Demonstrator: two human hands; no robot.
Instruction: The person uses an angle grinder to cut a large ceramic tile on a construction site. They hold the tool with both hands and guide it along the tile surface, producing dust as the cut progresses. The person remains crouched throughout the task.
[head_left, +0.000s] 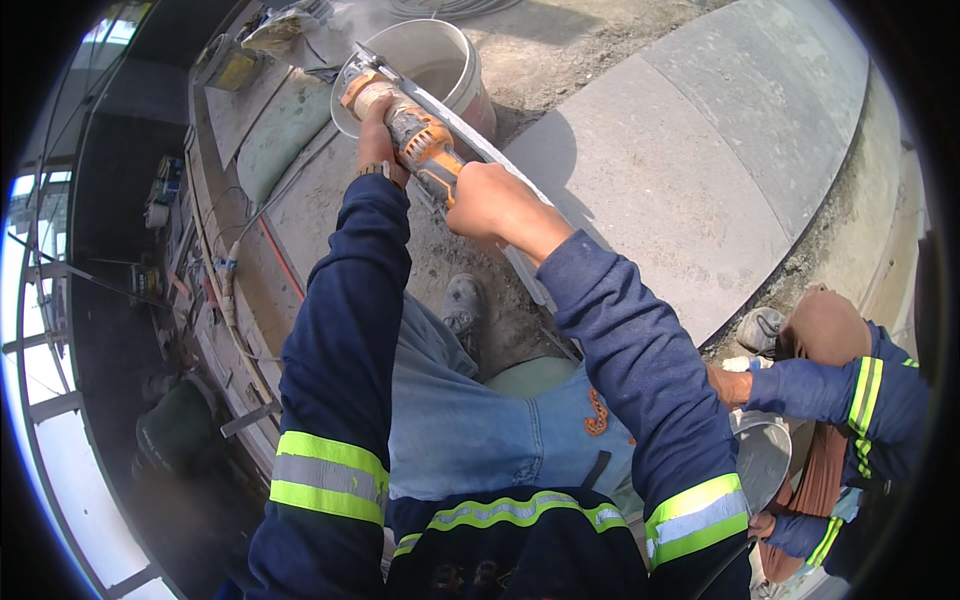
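Near the bucket (481,106), the left hand (374,128) clasps the grinder (418,138) forward, the right hand (486,202) its rear, presumably for steadier control.

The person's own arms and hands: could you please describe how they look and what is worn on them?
Both the left sleeve and right sleeve are dark navy, wrinkled, with a reflective band of silver edged in fluorescent yellow-green. The left hand and right hand are bare. A watch or bracelet circles the left wrist.
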